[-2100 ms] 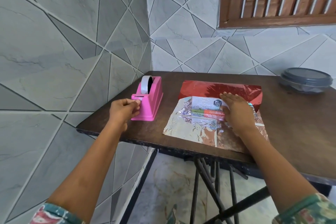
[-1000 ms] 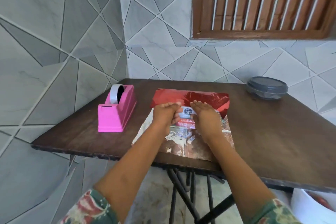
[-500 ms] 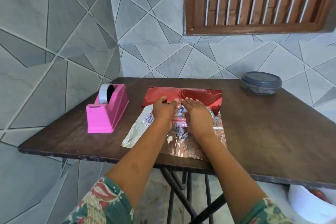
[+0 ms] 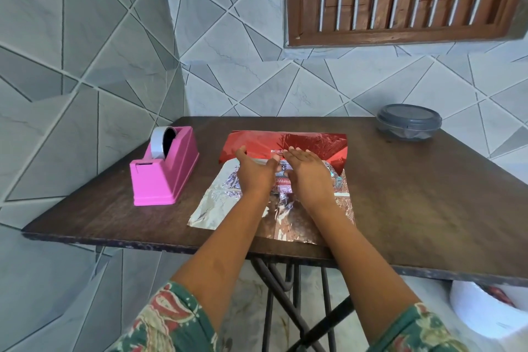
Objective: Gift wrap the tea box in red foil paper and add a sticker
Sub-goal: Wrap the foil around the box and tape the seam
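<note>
Head view: caught mid-wrap, with the tea box (image 4: pixel 281 181) near the middle of the desk (image 4: pixel 414 194), mostly hidden between the hands, on red foil paper (image 4: pixel 314 143) laid silver side up to the front edge, red far flap folded toward the box. Pressing along that flap with left hand (image 4: pixel 254 171) and right hand (image 4: pixel 307 170) flat, fingers straight, each grip open and clutching nothing. Looks like sealing the first seam; next calls for raising the near silver flap over the box and taping it, pink tape dispenser (image 4: pixel 164 166) waiting toward the left edge.

Tea box (image 4: pixel 281 180) lettering illegible
</note>
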### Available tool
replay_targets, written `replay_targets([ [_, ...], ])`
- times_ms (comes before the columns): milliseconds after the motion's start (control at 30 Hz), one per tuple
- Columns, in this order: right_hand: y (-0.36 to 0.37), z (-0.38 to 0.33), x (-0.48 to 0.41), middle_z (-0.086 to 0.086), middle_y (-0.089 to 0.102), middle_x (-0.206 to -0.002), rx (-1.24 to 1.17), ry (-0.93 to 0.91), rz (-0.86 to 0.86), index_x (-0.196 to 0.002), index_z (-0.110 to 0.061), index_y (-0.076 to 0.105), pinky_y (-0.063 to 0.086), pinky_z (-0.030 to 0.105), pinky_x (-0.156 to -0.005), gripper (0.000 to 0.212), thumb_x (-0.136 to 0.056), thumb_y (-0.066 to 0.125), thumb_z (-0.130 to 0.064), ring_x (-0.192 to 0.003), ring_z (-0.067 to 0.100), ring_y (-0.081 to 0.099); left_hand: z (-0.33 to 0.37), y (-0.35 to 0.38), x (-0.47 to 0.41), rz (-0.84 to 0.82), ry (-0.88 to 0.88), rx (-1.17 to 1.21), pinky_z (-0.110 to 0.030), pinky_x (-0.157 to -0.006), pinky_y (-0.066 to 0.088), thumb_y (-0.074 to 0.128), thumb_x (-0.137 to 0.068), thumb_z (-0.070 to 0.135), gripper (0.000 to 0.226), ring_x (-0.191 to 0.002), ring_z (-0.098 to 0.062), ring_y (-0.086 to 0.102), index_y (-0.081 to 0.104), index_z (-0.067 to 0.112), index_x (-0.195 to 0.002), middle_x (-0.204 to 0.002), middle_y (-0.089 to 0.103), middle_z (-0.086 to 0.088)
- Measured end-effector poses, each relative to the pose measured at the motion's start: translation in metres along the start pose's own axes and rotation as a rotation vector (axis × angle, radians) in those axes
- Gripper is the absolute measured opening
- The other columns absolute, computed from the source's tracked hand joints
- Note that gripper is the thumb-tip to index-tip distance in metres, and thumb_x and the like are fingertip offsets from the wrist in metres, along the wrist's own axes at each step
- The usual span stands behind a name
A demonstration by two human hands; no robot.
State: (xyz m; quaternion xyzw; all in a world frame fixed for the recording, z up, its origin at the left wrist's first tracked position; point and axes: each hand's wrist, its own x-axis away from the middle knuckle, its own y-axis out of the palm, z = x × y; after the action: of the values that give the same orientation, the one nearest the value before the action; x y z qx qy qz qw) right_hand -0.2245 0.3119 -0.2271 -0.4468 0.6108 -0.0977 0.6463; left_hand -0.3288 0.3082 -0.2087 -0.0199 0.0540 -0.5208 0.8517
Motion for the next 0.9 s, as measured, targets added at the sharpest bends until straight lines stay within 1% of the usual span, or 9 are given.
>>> replay_targets([
  [133, -0.001, 0.0, 0.0, 0.018, 0.06, -0.124, 0.0, 0.007, -0.033, -0.122, 0.0, 0.06, 0.033, 0.04, -0.107, 0.046, -0.076, 0.068, 0.002, -0.118, 0.032, 0.056, 0.001, -0.001, 0.004, 0.04, 0.025, -0.108, -0.047, -0.085, 0.054, 0.072, -0.079, 0.035, 0.088, -0.103, -0.037, 0.063, 0.016, 0.021, -0.146, -0.132, 0.052, -0.016],
  [300, -0.005, -0.001, 0.001, 0.018, 0.056, -0.129, 0.002, -0.003, -0.054, -0.126, -0.001, 0.057, 0.029, 0.037, -0.11, 0.046, -0.081, 0.064, 0.0, -0.123, 0.031, 0.052, 0.001, -0.002, 0.006, 0.021, 0.041, -0.143, -0.044, -0.087, 0.052, 0.071, -0.08, 0.036, 0.092, -0.105, -0.035, 0.062, 0.01, 0.023, -0.148, -0.131, 0.055, -0.016],
  [367, -0.006, -0.001, 0.001, 0.018, 0.056, -0.13, -0.004, -0.002, -0.058, -0.126, 0.0, 0.056, 0.029, 0.037, -0.11, 0.045, -0.081, 0.063, 0.0, -0.123, 0.031, 0.052, 0.002, -0.007, 0.004, -0.046, 0.015, -0.118, -0.043, -0.08, 0.056, 0.072, -0.08, 0.03, 0.093, -0.092, -0.032, 0.067, 0.007, 0.03, -0.147, -0.127, 0.057, -0.018],
  [467, -0.007, -0.002, 0.0, 0.017, 0.053, -0.133, -0.002, 0.004, -0.073, -0.129, -0.002, 0.054, 0.025, 0.035, -0.112, 0.046, -0.084, 0.061, -0.001, -0.127, 0.03, 0.049, 0.004, -0.015, 0.001, -0.155, -0.039, -0.071, -0.027, -0.052, 0.055, 0.07, -0.083, 0.016, 0.095, -0.054, -0.017, 0.062, 0.002, 0.03, -0.148, -0.116, 0.061, -0.023],
  [500, -0.009, -0.003, 0.0, 0.016, 0.052, -0.135, -0.002, 0.005, -0.081, -0.131, -0.002, 0.052, 0.024, 0.034, -0.112, 0.046, -0.085, 0.059, -0.002, -0.128, 0.029, 0.047, 0.006, -0.015, 0.001, -0.163, -0.038, -0.083, -0.027, -0.051, 0.055, 0.07, -0.083, 0.015, 0.096, -0.055, -0.017, 0.062, 0.002, 0.029, -0.149, -0.116, 0.061, -0.023],
  [600, -0.012, -0.003, 0.0, 0.013, 0.046, -0.141, 0.004, 0.007, -0.109, -0.136, -0.005, 0.047, 0.018, 0.03, -0.114, 0.047, -0.089, 0.055, -0.005, -0.133, 0.024, 0.041, 0.009, -0.014, 0.004, -0.102, 0.019, -0.217, -0.043, -0.082, 0.056, 0.072, -0.081, 0.023, 0.095, -0.098, -0.035, 0.065, 0.005, 0.027, -0.149, -0.125, 0.057, -0.021],
  [667, -0.013, -0.003, -0.001, 0.011, 0.044, -0.143, 0.006, 0.012, -0.126, -0.138, -0.007, 0.045, 0.016, 0.028, -0.114, 0.048, -0.091, 0.054, -0.007, -0.135, 0.022, 0.038, 0.011, -0.012, 0.007, -0.063, 0.051, -0.327, -0.041, -0.094, 0.048, 0.069, -0.084, 0.025, 0.089, -0.115, -0.036, 0.056, 0.008, 0.021, -0.149, -0.132, 0.054, -0.017],
  [800, -0.014, -0.005, 0.0, 0.014, 0.048, -0.139, -0.019, 0.026, -0.127, -0.135, -0.005, 0.049, 0.02, 0.031, -0.114, 0.048, -0.087, 0.057, -0.003, -0.132, 0.025, 0.043, 0.015, -0.012, 0.015, -0.016, 0.093, -0.468, -0.04, -0.087, 0.046, 0.063, -0.089, 0.03, 0.081, -0.115, -0.033, 0.056, 0.01, 0.017, -0.149, -0.13, 0.055, -0.015],
  [900, -0.017, -0.006, 0.0, 0.016, 0.051, -0.136, -0.022, 0.035, -0.12, -0.131, -0.003, 0.052, 0.023, 0.034, -0.113, 0.047, -0.085, 0.06, -0.001, -0.129, 0.028, 0.047, 0.008, -0.018, 0.017, 0.032, 0.092, -0.551, -0.04, -0.082, 0.047, 0.064, -0.082, 0.048, 0.09, -0.11, -0.034, 0.058, 0.01, 0.019, -0.148, -0.125, 0.059, -0.014],
])
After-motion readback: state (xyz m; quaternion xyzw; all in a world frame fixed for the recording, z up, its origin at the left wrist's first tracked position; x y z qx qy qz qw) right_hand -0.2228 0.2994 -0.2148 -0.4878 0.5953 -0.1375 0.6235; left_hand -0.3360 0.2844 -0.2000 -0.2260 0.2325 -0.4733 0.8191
